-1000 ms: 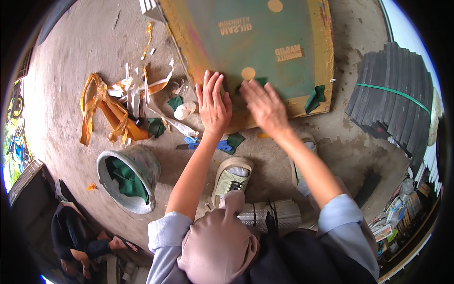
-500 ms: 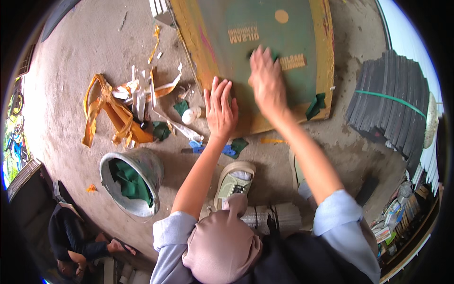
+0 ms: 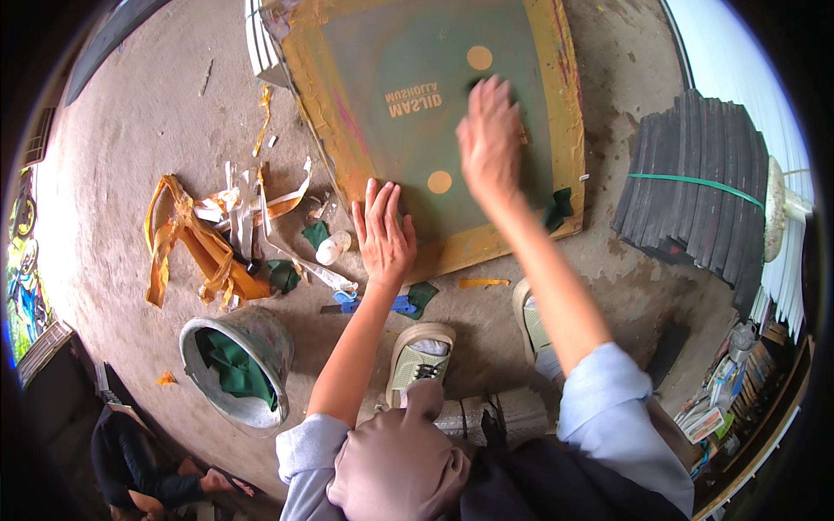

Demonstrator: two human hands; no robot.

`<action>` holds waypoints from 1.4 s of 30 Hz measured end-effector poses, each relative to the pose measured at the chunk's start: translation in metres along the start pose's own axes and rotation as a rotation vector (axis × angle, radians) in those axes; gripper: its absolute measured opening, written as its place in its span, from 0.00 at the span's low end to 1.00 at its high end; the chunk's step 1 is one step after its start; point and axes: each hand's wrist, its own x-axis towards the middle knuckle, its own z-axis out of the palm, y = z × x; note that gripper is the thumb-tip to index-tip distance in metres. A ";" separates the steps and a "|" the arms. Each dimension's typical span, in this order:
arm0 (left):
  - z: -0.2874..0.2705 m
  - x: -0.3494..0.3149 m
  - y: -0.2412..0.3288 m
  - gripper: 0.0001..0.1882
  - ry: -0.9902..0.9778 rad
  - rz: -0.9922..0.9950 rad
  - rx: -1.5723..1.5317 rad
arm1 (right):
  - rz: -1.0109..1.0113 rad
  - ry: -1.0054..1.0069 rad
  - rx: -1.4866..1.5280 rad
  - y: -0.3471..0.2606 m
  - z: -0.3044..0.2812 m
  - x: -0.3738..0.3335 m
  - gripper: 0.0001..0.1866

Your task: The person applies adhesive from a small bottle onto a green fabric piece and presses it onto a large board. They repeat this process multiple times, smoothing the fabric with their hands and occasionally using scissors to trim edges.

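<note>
A silk-screen printing frame [image 3: 560,95] lies on the floor, its green mesh bordered with brown tape. The mesh carries pale lettering and round spots. My left hand [image 3: 384,243] rests with fingers stretched flat on the near-left corner of the border. On the right part of the mesh, my right hand [image 3: 492,143] presses down with bent fingers, blurred by motion. A small dark cloth [image 3: 476,84] pokes out past its fingertips; the hand hides most of it. Another green scrap [image 3: 559,209] lies on the near-right corner of the frame.
Left of the frame lie crumpled brown tape strips [image 3: 204,247], a small white bottle [image 3: 333,248] and a blue cutter knife [image 3: 373,304]. A bucket [image 3: 282,343] holds green cloth. Strapped dark sheets [image 3: 695,187] stand at right. Another person [image 3: 143,456] sits at lower left.
My right hand has moved over the mesh, baring a round spot and covering the right-hand lettering. The whole view has shifted; my left hand stays on the border.
</note>
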 end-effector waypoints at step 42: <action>-0.010 0.003 0.005 0.25 -0.056 -0.020 -0.082 | -0.391 -0.106 0.050 0.038 -0.011 0.031 0.26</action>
